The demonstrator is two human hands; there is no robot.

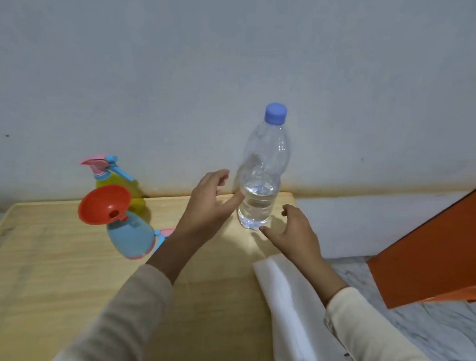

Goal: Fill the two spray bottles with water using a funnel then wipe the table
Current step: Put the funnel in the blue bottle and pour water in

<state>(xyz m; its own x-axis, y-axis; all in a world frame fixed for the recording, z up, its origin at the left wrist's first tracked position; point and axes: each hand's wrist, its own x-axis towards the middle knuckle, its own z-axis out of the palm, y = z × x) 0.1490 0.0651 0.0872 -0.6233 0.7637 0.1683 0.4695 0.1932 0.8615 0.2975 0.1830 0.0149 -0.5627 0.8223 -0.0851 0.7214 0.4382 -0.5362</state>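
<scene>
Lying nearest on the pale wooden table (49, 295), along its right edge, is a folded white cloth (288, 305); marbled floor (416, 324) shows past that edge. Farther in, both hands flank an upright clear water bottle (261, 181). The left hand (205, 206) has spread, loosely bent fingers, its thumb tip at the bottle's side. The right hand (297, 234) is relaxed and holds nothing, its thumb just beside the base. The bottle has a blue cap (275, 113) and water in roughly its lower third. Left of it, the blue spray bottle (130, 235) carries a red funnel (102, 204) in its neck, with a loose spray head (165, 233) beside it. Behind, the yellow spray bottle (139, 203), head fitted, stands at the grey wall (236, 57). An orange panel (433, 249) slants at right.
</scene>
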